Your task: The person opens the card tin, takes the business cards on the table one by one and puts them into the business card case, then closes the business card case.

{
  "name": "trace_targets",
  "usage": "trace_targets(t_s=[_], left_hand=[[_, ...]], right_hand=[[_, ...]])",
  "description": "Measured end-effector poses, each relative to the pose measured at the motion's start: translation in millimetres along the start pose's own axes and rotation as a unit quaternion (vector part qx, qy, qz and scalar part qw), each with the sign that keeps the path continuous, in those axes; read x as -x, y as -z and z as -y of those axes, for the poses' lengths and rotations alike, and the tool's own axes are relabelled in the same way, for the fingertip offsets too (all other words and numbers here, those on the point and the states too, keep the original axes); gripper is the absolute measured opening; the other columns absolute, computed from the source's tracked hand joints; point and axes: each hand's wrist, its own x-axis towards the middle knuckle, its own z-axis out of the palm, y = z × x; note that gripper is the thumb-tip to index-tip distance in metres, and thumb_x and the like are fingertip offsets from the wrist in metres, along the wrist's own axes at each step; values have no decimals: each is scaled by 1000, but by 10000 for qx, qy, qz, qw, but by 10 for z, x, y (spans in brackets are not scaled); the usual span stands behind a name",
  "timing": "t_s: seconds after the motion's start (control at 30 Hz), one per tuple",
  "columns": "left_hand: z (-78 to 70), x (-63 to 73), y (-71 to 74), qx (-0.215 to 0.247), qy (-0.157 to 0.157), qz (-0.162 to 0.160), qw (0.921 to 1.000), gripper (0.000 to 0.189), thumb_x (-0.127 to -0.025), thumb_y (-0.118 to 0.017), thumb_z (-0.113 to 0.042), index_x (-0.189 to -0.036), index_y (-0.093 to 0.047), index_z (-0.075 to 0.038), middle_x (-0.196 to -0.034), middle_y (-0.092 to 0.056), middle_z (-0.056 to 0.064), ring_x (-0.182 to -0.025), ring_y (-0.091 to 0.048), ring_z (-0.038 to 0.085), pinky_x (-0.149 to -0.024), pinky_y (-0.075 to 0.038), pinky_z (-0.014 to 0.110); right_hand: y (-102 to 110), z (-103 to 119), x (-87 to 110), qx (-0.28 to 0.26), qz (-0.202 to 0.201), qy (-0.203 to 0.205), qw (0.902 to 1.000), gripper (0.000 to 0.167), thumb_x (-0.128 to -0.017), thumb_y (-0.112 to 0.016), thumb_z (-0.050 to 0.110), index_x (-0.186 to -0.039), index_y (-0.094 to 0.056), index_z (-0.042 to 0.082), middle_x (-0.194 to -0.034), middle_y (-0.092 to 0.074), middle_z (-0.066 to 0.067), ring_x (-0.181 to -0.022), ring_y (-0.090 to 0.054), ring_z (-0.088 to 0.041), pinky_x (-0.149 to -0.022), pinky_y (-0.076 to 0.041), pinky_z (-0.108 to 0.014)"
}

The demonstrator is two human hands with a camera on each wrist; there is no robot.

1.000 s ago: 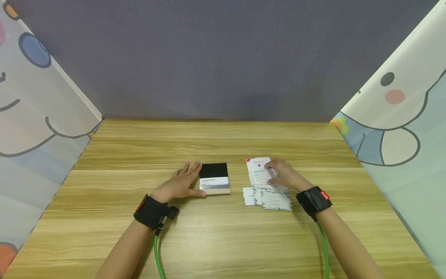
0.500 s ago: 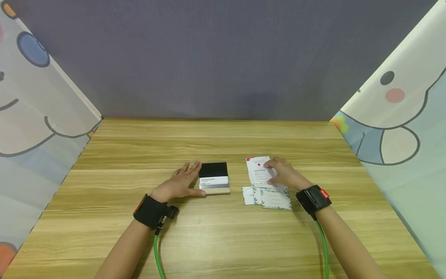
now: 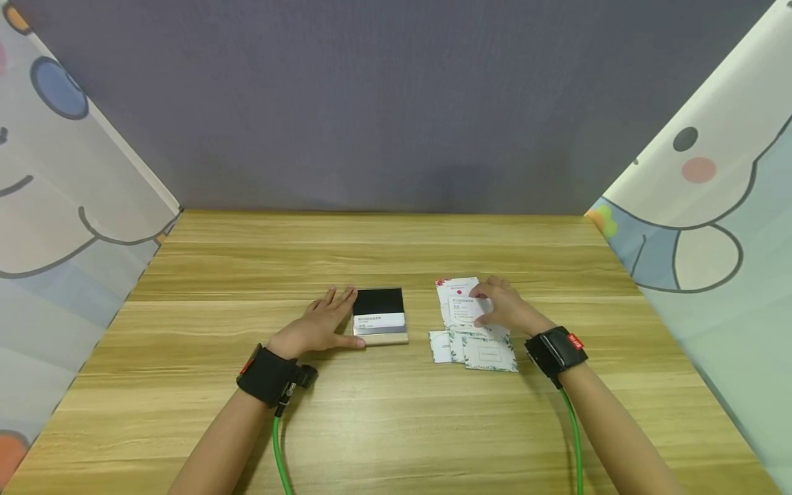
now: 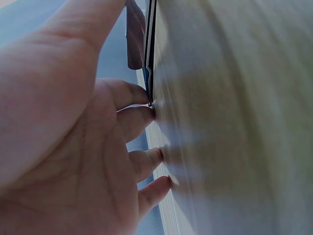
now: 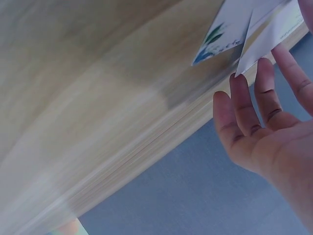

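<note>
My left hand point(image 3: 322, 328) lies on the table against the left side of an open card case point(image 3: 379, 301), fingers spread and thumb at its lower left corner. The case has a black lid, and a white printed card point(image 3: 380, 320) sits in its lower half. In the left wrist view the fingertips point(image 4: 156, 154) touch the wood beside the case's thin edge point(image 4: 149, 54). With thumb and fingers, my right hand point(image 3: 509, 307) pinches a white business card point(image 3: 464, 311) by its right edge. That card is slightly raised over a card with red flowers point(image 3: 445, 292).
Several white cards with green leaf borders point(image 3: 491, 354) overlap just below the right hand. The wooden table point(image 3: 383, 426) ends at a dark grey panel point(image 3: 383, 103) behind, with cartoon-printed sheets point(image 3: 687, 199) at both sides. A green cable point(image 3: 575, 433) trails from each wrist strap.
The business card pinched in my right hand has come up a little from the red-flowered card and now stands out from it. My left hand and the card case stay put.
</note>
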Motion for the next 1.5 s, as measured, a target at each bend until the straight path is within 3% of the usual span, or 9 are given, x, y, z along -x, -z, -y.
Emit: trace_targets(t_s=[0.27, 0.43, 0.67, 0.83, 1.13, 1.5], left_hand=[[-2, 4, 8, 2, 18, 14, 10000, 98, -81, -59, -54, -148, -5, -6, -154, -1, 13, -140, 3, 40, -110, -6, 60], [-5, 3, 11, -8, 19, 17, 10000, 97, -82, -59, -53, -148, -6, -5, -154, -2, 14, -139, 3, 40, -109, -7, 61], [-19, 8, 15, -18, 37, 46, 10000, 97, -82, -59, -52, -148, -7, -4, -154, -2, 14, -139, 2, 41, -109, -7, 61], [-11, 2, 8, -38, 31, 44, 10000, 97, -82, -59, -53, -148, -7, -4, -154, -2, 14, -139, 3, 40, -109, -7, 61], [-5, 5, 9, -23, 47, 38, 10000, 98, -82, -58, -54, -148, -5, -6, -154, -1, 13, -140, 3, 39, -109, -7, 61], [-6, -2, 2, -12, 71, 65, 10000, 98, -81, -58, -54, -148, -5, -6, -154, -1, 13, -140, 4, 39, -110, -5, 59]], right_hand=[[3, 9, 1, -37, -131, 66, 9999, 49, -67, -80, 14, -109, -58, 0, -106, -53, -15, -101, -49, -32, -90, -41, -48], [3, 21, -17, -62, -307, 165, 9994, 40, -71, -77, 9, -104, -59, -2, -102, -57, -15, -95, -54, -28, -84, -45, -44], [15, 52, -31, -460, -594, 150, 9971, 17, -83, -62, -2, -100, -60, 0, -98, -62, -16, -93, -58, -29, -80, -49, -42], [31, 76, -43, -592, -785, 221, 9949, 15, -88, -52, -6, -99, -60, 0, -97, -63, -17, -91, -60, -29, -76, -50, -40], [47, 196, -93, -607, -1011, 537, 9916, 13, -88, -55, -2, -99, -60, 2, -91, -64, -12, -84, -60, -24, -68, -48, -33], [-1, 540, -228, -587, -1058, 780, 9896, 12, -88, -57, 2, -98, -62, 5, -90, -65, -9, -78, -59, -19, -65, -47, -29]])
